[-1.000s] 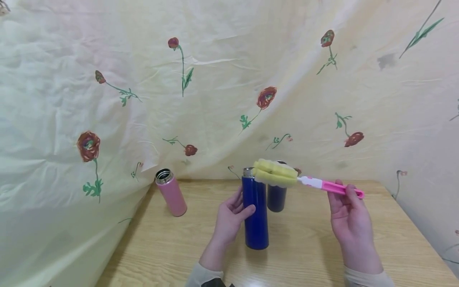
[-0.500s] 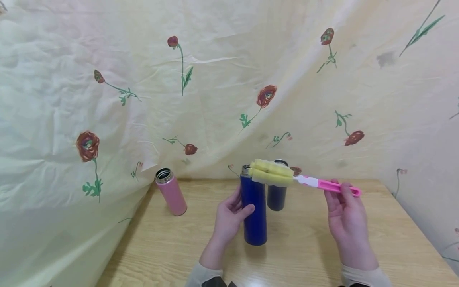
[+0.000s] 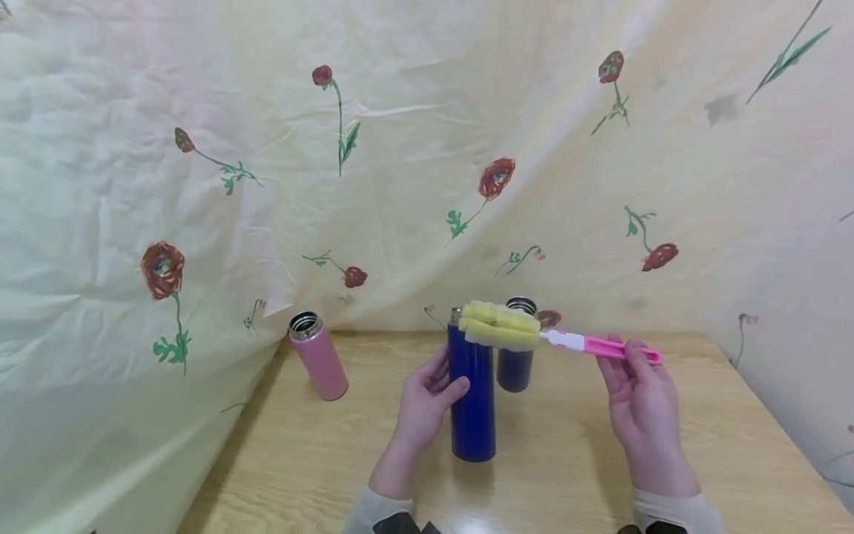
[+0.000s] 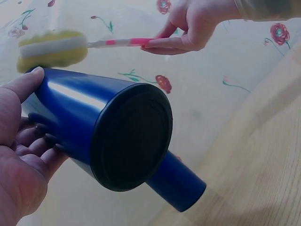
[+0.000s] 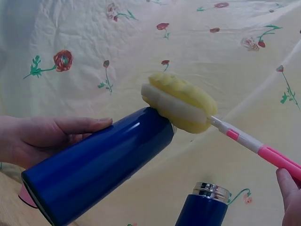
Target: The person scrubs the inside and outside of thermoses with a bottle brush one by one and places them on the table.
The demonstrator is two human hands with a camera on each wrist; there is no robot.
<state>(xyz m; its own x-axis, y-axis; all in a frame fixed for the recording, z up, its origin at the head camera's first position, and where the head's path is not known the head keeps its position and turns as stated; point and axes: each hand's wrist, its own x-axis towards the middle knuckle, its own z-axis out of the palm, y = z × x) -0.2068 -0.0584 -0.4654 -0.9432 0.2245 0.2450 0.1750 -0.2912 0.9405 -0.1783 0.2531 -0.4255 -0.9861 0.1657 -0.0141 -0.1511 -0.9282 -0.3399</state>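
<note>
In the head view my left hand [image 3: 425, 404] grips a tall blue bottle [image 3: 472, 400] around its side, holding it raised off the table. Its dark base [image 4: 133, 137] faces the left wrist camera. My right hand [image 3: 642, 400] pinches the pink handle of a bottle brush [image 3: 500, 325] between thumb and fingers. The brush lies nearly level, its yellow and white sponge head across the upper part of the blue bottle, hiding some of its neck. In the right wrist view the sponge [image 5: 181, 103] is beside the bottle's mouth end, outside it; whether they touch I cannot tell.
A shorter dark blue bottle [image 3: 514, 368] stands uncapped behind the held one. Further left an uncapped pink bottle [image 3: 320, 363] stands on the wooden table [image 3: 280, 460]. A flowered cloth [image 3: 400, 222] hangs behind and along the left side.
The brush and my right hand have shifted a little left, so the sponge covers more of the blue bottle's top. My left hand has barely moved and keeps its grip.
</note>
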